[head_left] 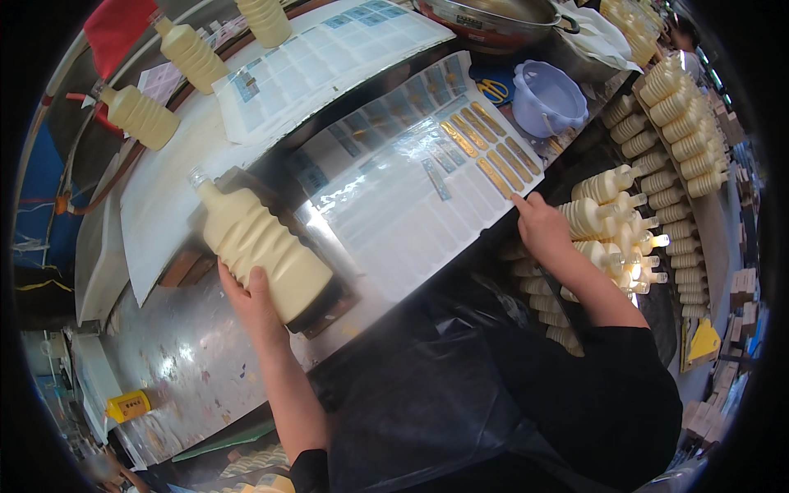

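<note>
A large cream bottle (259,238) with a ribbed body and a clear neck lies tilted over the bench, its dark base toward me. My left hand (253,306) is wrapped round its near side, thumb on top. At the right edge of a label sheet (386,246), my right hand (544,228) has its fingers closed at the near end of a gold label strip (495,177). Several other gold strips and some blue-grey strips (437,180) lie on this wet-looking sheet.
A second label sheet (329,66) lies on a raised white board. Cream bottles (146,115) stand behind it. Beyond the sheets are a lilac basin (549,99), yellow-handled scissors (493,90) and a metal pan (493,20). Stacked bottles (608,215) crowd my right side.
</note>
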